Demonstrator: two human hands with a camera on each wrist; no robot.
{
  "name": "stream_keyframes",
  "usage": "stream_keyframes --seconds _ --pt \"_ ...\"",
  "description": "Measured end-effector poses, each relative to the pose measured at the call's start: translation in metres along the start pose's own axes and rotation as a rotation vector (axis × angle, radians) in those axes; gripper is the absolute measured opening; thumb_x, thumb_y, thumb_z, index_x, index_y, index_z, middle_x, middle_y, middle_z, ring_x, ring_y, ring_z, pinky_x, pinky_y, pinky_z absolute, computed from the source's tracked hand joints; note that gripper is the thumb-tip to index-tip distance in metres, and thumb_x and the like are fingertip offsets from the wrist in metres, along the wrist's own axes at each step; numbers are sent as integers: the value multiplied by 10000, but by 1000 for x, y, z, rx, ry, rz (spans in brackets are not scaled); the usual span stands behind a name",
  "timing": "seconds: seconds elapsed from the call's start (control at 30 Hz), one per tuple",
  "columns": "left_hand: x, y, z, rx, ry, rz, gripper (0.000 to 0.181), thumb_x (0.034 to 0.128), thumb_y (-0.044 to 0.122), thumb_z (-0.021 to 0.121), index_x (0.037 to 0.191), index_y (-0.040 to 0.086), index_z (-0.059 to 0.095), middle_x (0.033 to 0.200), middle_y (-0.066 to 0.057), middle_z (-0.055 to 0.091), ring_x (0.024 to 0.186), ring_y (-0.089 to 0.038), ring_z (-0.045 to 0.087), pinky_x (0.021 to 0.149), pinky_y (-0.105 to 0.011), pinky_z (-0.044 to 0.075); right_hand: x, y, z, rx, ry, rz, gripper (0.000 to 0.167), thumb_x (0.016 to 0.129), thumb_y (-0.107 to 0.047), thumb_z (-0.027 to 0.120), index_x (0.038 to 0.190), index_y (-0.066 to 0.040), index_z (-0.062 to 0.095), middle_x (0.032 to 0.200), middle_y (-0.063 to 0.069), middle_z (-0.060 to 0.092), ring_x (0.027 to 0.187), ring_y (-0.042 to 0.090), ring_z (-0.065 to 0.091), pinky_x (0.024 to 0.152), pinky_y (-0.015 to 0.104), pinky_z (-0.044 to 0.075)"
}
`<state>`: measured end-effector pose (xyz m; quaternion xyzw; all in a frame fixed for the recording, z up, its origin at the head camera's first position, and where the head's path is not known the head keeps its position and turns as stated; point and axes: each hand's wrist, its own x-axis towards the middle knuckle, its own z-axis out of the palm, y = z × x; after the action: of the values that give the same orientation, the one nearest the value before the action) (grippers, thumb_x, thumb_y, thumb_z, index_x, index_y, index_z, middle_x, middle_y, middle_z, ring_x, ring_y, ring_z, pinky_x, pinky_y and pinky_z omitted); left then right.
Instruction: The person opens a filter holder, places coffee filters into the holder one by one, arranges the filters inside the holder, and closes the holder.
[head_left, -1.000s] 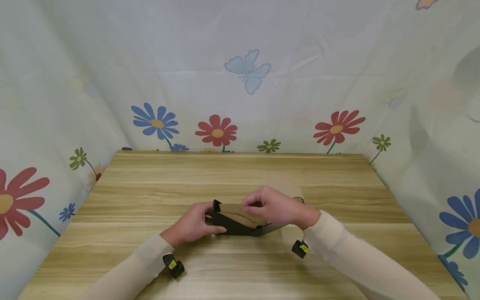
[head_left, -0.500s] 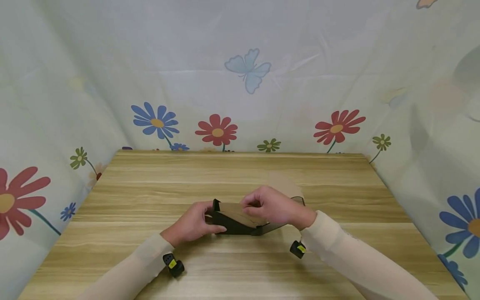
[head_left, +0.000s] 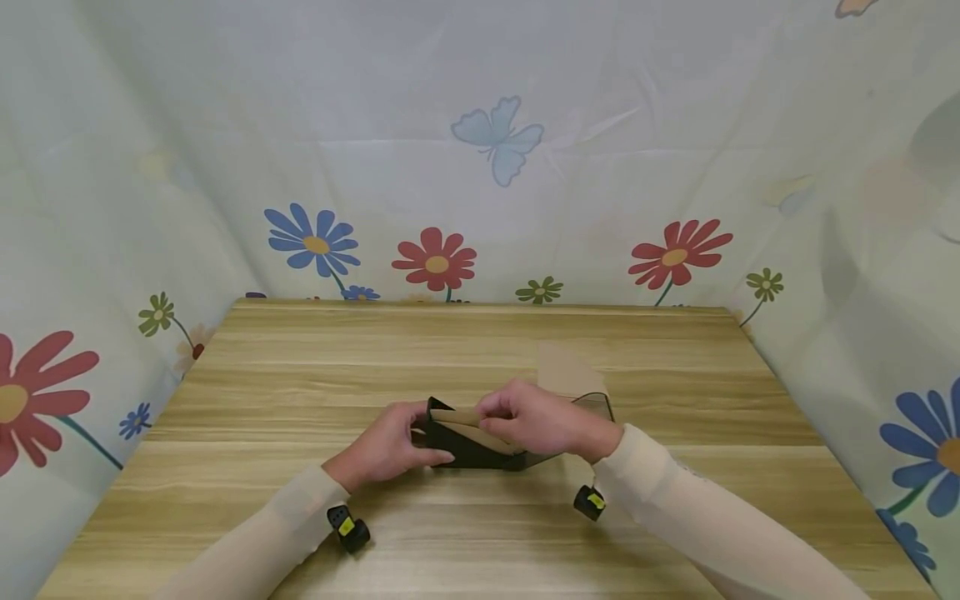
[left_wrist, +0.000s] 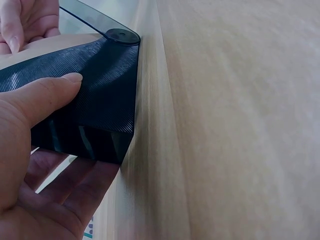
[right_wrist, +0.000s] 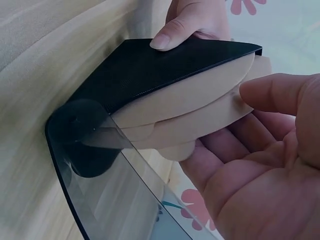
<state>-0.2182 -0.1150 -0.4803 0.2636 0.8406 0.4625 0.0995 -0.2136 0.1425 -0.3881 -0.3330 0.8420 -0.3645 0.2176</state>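
In the head view, my left hand [head_left: 386, 446] grips the left end of a black filter box [head_left: 468, 448]. Its thumb lies on the near wall and its fingers are on the far side, as the left wrist view [left_wrist: 65, 90] confirms. A clear hinged lid [head_left: 594, 406] stands swung open to the right. Brown paper coffee filters [right_wrist: 190, 97] sit fanned in the box. My right hand [head_left: 536, 417] pinches the outer coffee filter [right_wrist: 220, 116] between thumb and fingers, at the box's mouth. Part of the box is hidden behind this hand.
Another light brown paper filter [head_left: 566, 371] lies on the wooden table [head_left: 337, 350] beyond the lid. A flower-printed curtain [head_left: 495, 208] hangs behind the table and along both sides. Each wrist carries a small black camera [head_left: 588, 502].
My right hand has shifted slightly left toward the box's left end, shifting the filters' edges. More of the lid and the paper beyond shows. The left hand stays in place.
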Motion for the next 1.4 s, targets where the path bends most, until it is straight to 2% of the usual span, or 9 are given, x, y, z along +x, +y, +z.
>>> stream_keyframes --seconds 0.2,0.4,0.53,0.67,0.97,1.07,1.2,1.3,1.4 --pt "0 -2 0 -8 -7 17 363 827 346 873 1142 291 700 1038 127 739 951 -82 684 818 -255 552 1 2 4 24 -20 30 265 1052 -87 518 1129 -146 765 712 -69 468 488 62 358 515 231 346" --pt "0 -2 0 -7 -5 24 355 830 347 870 1138 300 700 1055 128 737 962 -77 683 827 -253 550 1 2 4 7 -49 24 295 1046 -60 466 1034 -131 751 732 -61 482 506 56 358 519 223 324" --pt "0 -2 1 -5 -1 24 343 829 351 871 1124 304 701 1052 129 736 964 -78 682 824 -253 549 2 2 4 8 -60 25 323 1037 -40 450 1034 -125 761 876 -34 637 580 60 444 559 218 363" --pt "0 -2 0 -14 -5 20 342 832 342 870 1128 310 702 1057 126 735 969 -84 684 819 -256 553 4 3 7 13 -68 39 340 1031 -43 454 1103 -131 775 1021 -1 706 729 78 547 645 226 426" --pt "1 -2 0 -21 -8 22 361 833 347 868 1155 331 704 1069 130 737 973 -83 685 831 -257 549 5 3 8 14 -108 39 341 1010 -43 477 1155 -148 767 921 -7 687 658 79 496 601 230 394" --pt "0 -2 0 -19 -8 24 357 834 345 868 1150 327 704 1068 128 735 971 -85 683 832 -257 550 4 1 6 20 -113 57 335 1003 -63 505 1212 -158 749 990 -12 717 719 88 545 640 236 424" --pt "1 -2 0 -15 -10 27 342 835 337 867 1135 314 704 1064 130 731 980 -83 683 843 -257 552 0 -4 0 46 -104 96 320 1011 -108 547 1283 -142 713 1126 -5 754 920 119 657 791 266 508" --pt "1 -2 0 -11 -11 26 336 833 339 869 1125 315 705 1061 140 732 986 -79 684 855 -259 549 -4 -8 -8 42 -77 112 319 1020 -116 562 1314 -101 686 1213 14 745 1091 141 688 922 320 548" --pt "1 -2 -1 -9 -14 20 333 832 340 870 1119 316 704 1055 144 737 979 -76 689 852 -261 550 -9 -11 -17 2 -25 108 317 1029 -159 590 1326 -86 674 1254 19 733 1157 138 687 970 358 557"
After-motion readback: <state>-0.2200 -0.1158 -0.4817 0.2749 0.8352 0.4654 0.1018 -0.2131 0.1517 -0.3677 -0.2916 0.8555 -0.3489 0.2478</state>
